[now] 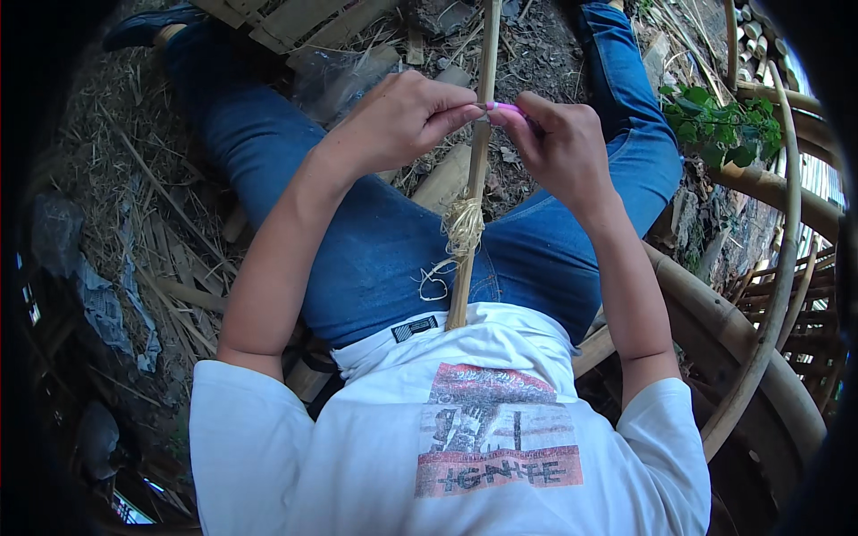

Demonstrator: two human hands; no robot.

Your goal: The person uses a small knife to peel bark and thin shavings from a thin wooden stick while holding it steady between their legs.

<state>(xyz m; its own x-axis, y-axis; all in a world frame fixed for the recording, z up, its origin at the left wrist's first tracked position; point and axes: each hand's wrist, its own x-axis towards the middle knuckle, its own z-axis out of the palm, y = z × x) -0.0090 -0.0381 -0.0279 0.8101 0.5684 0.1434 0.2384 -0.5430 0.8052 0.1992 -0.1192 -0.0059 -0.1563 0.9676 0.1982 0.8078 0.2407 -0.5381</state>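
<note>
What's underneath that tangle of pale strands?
Under the tangle runs the bamboo stick, visible above and below it; blue jeans lie beyond. The part of the stick directly beneath is covered.

One pink item (502, 108), one central stick (477, 165), one fibre tangle (463, 226), two denim legs (632, 125), one white shirt (349, 438)

Left fingers (454, 114) pinch beside pinched right fingers (525, 128), forearms (284, 246) slanting inward

Pole (479, 165): between the legs (259, 147)
Left hand (398, 116): left of the pole
Right hand (563, 147): right of the pole
String bundle (464, 228): on the pole
Plant (733, 127): right of the pole
Plastic (100, 308): well left of the pole
</note>
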